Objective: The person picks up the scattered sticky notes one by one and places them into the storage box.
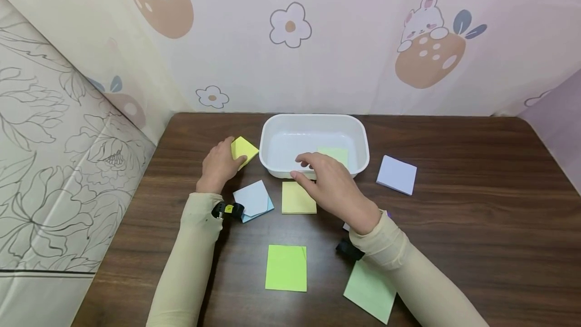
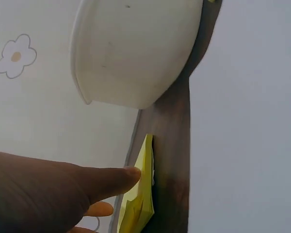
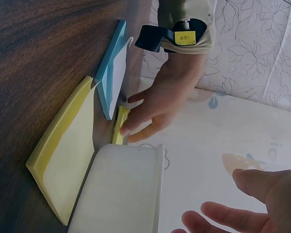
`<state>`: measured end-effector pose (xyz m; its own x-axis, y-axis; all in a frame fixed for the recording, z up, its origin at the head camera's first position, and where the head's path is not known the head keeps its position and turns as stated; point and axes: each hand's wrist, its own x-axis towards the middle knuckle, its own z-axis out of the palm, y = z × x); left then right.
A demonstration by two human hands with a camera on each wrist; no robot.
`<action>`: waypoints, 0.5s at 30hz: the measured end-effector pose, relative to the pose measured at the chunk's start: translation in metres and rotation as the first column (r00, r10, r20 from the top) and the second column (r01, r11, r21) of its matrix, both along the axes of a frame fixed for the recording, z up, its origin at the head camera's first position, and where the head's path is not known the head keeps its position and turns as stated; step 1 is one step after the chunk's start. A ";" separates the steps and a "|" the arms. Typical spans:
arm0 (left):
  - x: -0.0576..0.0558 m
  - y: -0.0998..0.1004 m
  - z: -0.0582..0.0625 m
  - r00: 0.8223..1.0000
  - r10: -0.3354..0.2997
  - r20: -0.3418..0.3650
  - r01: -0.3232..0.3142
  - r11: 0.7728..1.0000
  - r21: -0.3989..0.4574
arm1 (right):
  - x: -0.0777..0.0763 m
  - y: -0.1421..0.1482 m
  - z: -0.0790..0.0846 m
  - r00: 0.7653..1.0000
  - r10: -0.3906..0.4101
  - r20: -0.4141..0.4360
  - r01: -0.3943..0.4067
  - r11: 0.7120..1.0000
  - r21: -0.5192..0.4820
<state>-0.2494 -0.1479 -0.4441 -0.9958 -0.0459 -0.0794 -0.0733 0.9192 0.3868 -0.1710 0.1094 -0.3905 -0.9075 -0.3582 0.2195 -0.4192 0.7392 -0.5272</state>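
My left hand (image 1: 220,163) is at the yellow sticky note pad (image 1: 245,151), left of the white tray (image 1: 269,140). Thumb and fingers hold the pad by its edges; in the left wrist view the thumb presses the near side of the yellow pad (image 2: 146,170). Over the tray's front rim hovers my right hand (image 1: 335,185), fingers spread and slightly bent, with nothing in them. A pale green note (image 1: 335,154) lies inside the tray, partly hidden by that hand. Just in front of the tray sits a pale yellow pad (image 1: 298,198).
A white and blue pad (image 1: 254,200) lies by the left wrist. Nearer the front are a bright green pad (image 1: 286,268) and a light green pad (image 1: 371,291), partly under the right sleeve. A pale lavender pad (image 1: 397,174) lies right of the tray. A patterned curtain (image 1: 345,64) hangs behind the table.
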 end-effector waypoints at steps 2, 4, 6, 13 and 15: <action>0.000 0.000 -0.001 1.000 0.003 -0.006 -0.003 1.000 -0.005 | 0.000 0.000 0.000 1.000 0.000 -0.003 0.000 1.000 0.002; 0.000 0.000 -0.001 1.000 0.003 -0.019 -0.004 1.000 -0.010 | 0.000 0.000 0.001 1.000 0.000 -0.003 0.000 1.000 0.004; -0.001 0.000 -0.002 0.999 0.003 -0.032 -0.003 1.000 -0.013 | 0.000 0.000 0.001 1.000 -0.001 -0.001 0.001 1.000 0.004; -0.003 0.000 -0.003 0.999 0.005 -0.042 -0.005 1.000 0.007 | 0.000 0.000 0.000 1.000 0.002 -0.004 -0.002 1.000 0.007; -0.003 0.001 -0.003 0.999 0.002 -0.039 -0.002 1.000 0.017 | 0.000 0.000 0.000 1.000 0.003 -0.005 -0.003 1.000 0.005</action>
